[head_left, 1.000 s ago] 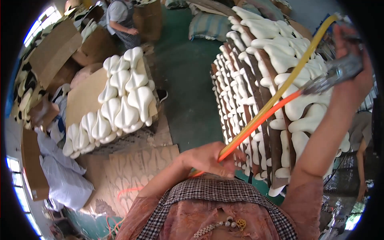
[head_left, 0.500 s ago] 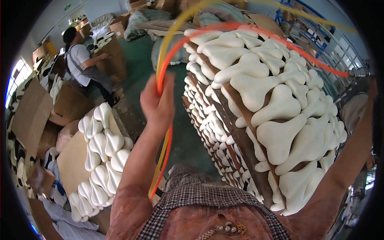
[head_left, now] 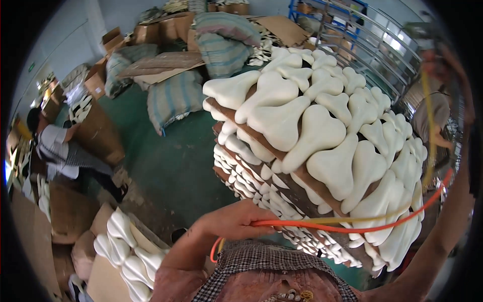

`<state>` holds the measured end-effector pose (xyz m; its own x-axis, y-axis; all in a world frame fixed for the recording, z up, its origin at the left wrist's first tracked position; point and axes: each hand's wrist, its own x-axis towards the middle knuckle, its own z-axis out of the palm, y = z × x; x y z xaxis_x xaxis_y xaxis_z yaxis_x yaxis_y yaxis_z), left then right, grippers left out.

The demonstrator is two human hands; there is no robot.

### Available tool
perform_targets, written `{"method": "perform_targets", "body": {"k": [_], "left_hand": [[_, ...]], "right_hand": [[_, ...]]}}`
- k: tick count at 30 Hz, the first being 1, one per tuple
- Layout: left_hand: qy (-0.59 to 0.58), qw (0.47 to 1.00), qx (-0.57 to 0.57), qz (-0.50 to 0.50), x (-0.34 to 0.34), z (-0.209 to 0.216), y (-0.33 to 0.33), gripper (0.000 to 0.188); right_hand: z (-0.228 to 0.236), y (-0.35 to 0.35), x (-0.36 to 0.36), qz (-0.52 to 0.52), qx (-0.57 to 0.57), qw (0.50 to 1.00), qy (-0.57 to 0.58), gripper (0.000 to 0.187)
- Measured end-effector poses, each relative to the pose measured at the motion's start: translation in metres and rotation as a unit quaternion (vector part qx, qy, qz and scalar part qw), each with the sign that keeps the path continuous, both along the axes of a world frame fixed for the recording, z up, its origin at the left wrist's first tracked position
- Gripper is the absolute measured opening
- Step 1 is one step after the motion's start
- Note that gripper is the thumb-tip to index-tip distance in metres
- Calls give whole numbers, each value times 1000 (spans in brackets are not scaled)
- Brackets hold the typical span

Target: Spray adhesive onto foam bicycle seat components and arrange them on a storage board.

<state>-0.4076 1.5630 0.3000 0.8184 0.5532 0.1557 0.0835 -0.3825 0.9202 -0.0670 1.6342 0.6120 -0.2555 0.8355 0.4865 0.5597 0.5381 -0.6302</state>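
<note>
My left hand [head_left: 241,220] is closed around an orange hose [head_left: 347,229] and a yellow hose [head_left: 378,217] in front of my checked apron. Both hoses run to the right toward my raised right arm. Up at the right rim, my right hand [head_left: 436,64] has its fingers curled round something dark and blurred that I cannot make out. Between my arms stands a tall stack of boards covered with white pads [head_left: 324,132] shaped like bicycle saddles. The hoses pass in front of the stack's near side.
More white pads [head_left: 132,264] lie on cardboard at the lower left. A person [head_left: 60,146] stands at the left beside a carton [head_left: 95,132]. Striped sacks [head_left: 176,98] lie behind on the green floor. A metal rack [head_left: 375,48] and another person [head_left: 431,113] are at the right.
My left hand has come down and to the right, lowering the hoses from a high arc to my waist. My right hand has risen. The view has turned, and the person at the left faces the carton.
</note>
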Motion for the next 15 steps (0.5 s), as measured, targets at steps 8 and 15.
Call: {"method": "perform_targets", "body": {"k": [8, 15], "left_hand": [[-88, 992, -79, -37, -102, -1, 52, 28], [-140, 980, -140, -26, -136, -26, 70, 28]], "right_hand": [[-68, 124, -150, -79, -184, 980, -13, 30], [-69, 181, -192, -107, -130, 984, -62, 30]]}}
